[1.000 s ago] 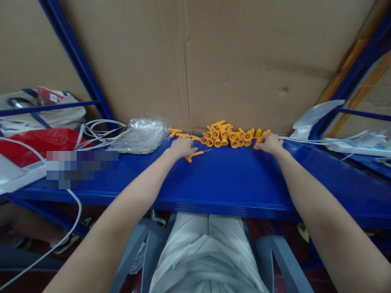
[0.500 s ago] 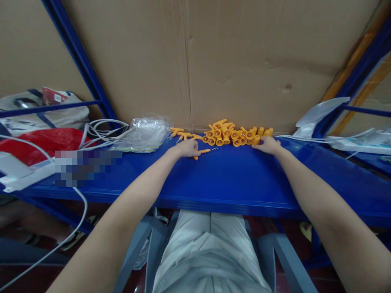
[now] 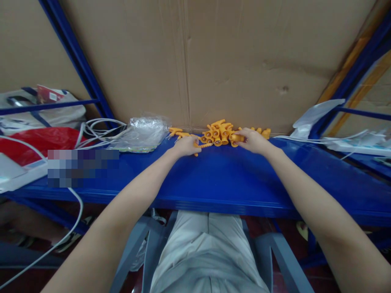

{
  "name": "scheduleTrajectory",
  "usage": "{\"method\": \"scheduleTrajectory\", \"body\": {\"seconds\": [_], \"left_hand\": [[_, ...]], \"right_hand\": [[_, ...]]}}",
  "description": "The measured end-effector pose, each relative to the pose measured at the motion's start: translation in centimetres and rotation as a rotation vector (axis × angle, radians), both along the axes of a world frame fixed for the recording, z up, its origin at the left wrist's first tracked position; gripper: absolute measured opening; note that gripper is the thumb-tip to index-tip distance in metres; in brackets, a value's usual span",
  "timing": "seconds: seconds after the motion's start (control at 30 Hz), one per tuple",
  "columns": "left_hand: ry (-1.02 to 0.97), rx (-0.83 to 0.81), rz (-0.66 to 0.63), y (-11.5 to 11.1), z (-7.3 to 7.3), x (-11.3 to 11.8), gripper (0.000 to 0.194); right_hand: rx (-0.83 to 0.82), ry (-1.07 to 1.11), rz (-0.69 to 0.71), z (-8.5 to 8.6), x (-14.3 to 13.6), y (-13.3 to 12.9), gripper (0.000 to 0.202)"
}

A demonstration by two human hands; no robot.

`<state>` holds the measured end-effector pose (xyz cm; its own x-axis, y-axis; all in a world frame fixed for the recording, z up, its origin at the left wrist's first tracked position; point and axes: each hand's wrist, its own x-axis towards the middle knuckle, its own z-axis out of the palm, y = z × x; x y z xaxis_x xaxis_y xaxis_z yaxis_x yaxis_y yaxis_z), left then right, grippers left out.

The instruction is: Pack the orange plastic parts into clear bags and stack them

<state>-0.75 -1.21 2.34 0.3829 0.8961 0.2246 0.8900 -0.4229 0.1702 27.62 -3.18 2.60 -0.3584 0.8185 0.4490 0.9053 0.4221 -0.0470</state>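
Note:
My left hand [image 3: 187,146] is closed on the handle of an orange corkscrew [image 3: 205,145], whose shaft and thin metal spiral point right. Close by on the right, my right hand [image 3: 253,141] grips an orange bell-shaped sleeve [image 3: 237,138], its narrower end partly hidden by my fingers. Between the hands and just behind them lies a pile of orange flared corkscrew bodies [image 3: 217,129], mouths facing me. Loose orange corkscrews [image 3: 175,131] with T-shaped handles and bare spirals rest behind my left hand.
A cardboard sheet [image 3: 232,61] rises behind the blue tabletop [image 3: 226,175]. Clear plastic bags [image 3: 140,134] and white cables [image 3: 100,126] lie left, near a red bag [image 3: 45,140]. White plastic wrapping [image 3: 311,116] stands at the right against the blue frame.
My right hand has moved left from the right end of the row, now with a sleeve in its fingers. My left hand stays nearly in place, with the corkscrew tilted slightly upward.

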Motion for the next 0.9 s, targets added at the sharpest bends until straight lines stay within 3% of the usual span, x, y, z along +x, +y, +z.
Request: {"method": "scheduleTrajectory", "body": {"seconds": [0.2, 0.9], "left_hand": [[-0.009, 0.042, -0.058, 0.1, -0.2, 0.0, 0.026], [0.019, 0.083, -0.053, 0.2, -0.3, 0.1, 0.030]], "right_hand": [[-0.096, -0.140, 0.017, -0.8, -2.2, -0.7, 0.034], [-0.088, -0.206, -0.142, -0.6, -3.1, -1.7, 0.042]]}}
